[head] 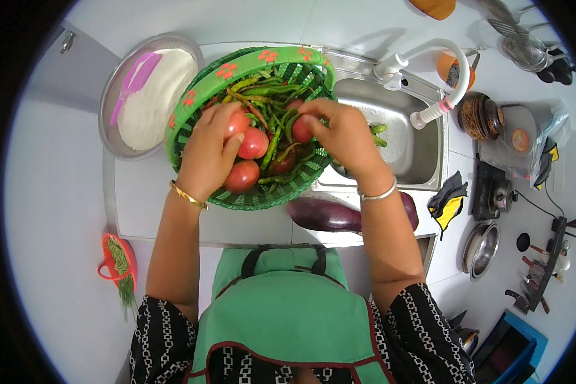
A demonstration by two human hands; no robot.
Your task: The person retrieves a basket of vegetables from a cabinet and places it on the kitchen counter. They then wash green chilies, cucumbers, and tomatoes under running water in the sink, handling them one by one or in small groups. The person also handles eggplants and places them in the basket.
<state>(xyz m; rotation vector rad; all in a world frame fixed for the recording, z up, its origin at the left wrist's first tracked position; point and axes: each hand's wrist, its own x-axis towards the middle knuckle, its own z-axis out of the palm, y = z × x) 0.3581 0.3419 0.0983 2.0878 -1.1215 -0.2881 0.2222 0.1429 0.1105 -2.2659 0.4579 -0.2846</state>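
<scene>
A green woven basket (293, 192) with a patterned handle stands on the counter and holds green chili peppers (271, 144) and several tomatoes (241, 176). Inside it, my left hand (211, 144) is closed around a tomato (236, 124), its thumb beside a second one (253, 143). My right hand (348, 132) reaches over the basket's right side, with thumb and fingertips gripping another tomato (302, 128). Darker produce lies partly hidden among the peppers. Below my right wrist, eggplants (324, 214) rest on the counter, partly covered by my forearm.
Left of the basket stands a metal bowl (106, 137) of white flour with a purple scoop (141, 79). A steel sink (408, 161) with a white faucet (391, 69) lies to the right, some green vegetables (379, 136) in it. Beyond are a black-and-yellow cloth (449, 204) and a stove (485, 189).
</scene>
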